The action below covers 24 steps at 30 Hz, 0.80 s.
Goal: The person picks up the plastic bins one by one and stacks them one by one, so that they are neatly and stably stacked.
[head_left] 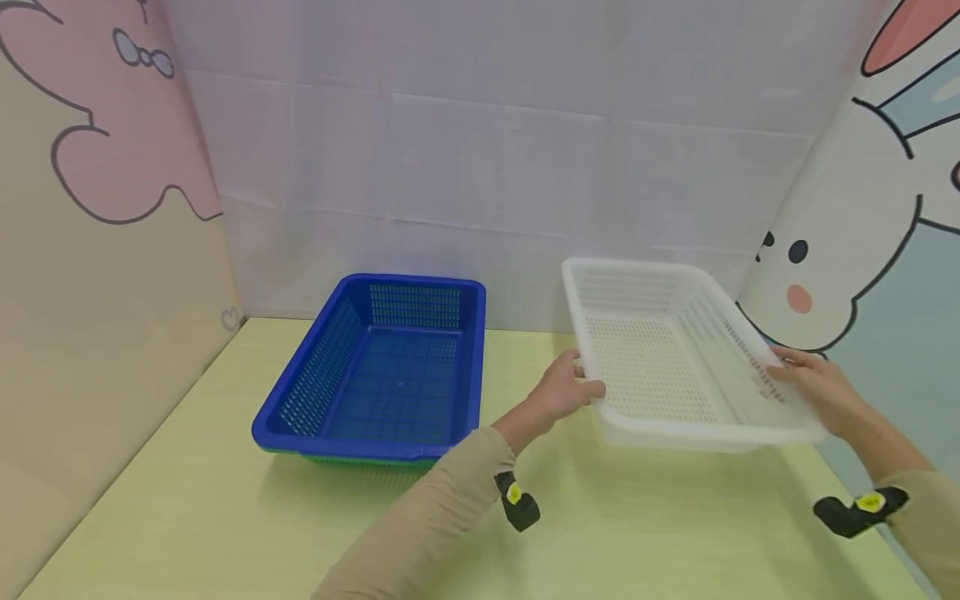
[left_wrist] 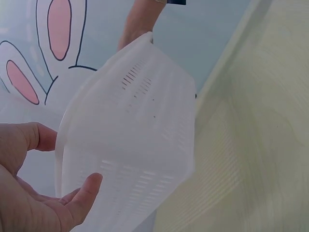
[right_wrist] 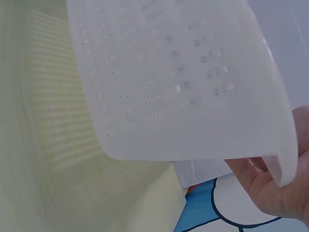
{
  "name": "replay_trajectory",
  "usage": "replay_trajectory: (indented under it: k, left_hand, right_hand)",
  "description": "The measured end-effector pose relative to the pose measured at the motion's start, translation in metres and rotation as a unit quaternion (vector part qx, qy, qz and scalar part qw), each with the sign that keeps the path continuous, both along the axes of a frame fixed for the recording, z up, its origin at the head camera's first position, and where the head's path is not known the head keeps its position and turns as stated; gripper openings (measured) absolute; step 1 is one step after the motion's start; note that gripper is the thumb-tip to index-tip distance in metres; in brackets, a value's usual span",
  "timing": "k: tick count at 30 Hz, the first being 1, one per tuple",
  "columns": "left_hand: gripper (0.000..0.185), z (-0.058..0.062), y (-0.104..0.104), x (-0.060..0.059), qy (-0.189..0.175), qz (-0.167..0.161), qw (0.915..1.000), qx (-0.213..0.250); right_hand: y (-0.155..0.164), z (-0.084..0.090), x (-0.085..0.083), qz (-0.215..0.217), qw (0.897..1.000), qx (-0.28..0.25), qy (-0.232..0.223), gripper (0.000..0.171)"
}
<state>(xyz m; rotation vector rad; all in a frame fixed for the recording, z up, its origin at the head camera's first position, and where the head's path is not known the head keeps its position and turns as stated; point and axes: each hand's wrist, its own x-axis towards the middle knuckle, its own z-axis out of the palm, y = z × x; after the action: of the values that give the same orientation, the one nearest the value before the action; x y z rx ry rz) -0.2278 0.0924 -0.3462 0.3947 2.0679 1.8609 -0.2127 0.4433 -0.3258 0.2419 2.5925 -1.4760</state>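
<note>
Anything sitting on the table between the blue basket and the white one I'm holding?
No. In the head view, only bare pale wood tabletop separates the blue plastic basket from the white plastic basket; the left hand grips its rim there.

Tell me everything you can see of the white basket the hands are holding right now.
The white basket is a shallow rectangular tray of translucent plastic, with a perforated floor, slotted walls and a rolled rim. Nothing lies in it. It is lifted off the table, tilted with its far end raised, to the right of the blue basket. The left hand grips its left rim, thumb inside; the right hand grips its right rim. Nothing else touches it.
</note>
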Motion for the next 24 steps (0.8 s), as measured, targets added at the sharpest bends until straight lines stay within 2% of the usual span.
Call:
replay_trajectory:
  k: [6,12,19,24]
  left_hand:
    - [0.056,0.01,-0.02,0.0,0.008,-0.015,0.9998,-0.004]
    - [0.05,0.02,-0.044,-0.002,0.029,-0.035,0.9985,-0.03]
    - [0.052,0.028,-0.066,-0.001,0.029,-0.016,0.9981,-0.052]
    - [0.053,0.035,-0.082,-0.001,0.043,-0.02,0.996,-0.076]
  right_hand:
    - [-0.015,0.011,0.001,0.002,0.997,-0.069,-0.029,0.07]
    - [-0.036,0.019,0.001,0.01,0.996,-0.081,-0.028,0.076]
    - [-0.058,0.022,-0.002,0.017,0.991,-0.129,-0.013,0.075]
    - [-0.071,0.024,-0.001,0.005,0.985,-0.169,-0.01,0.077]
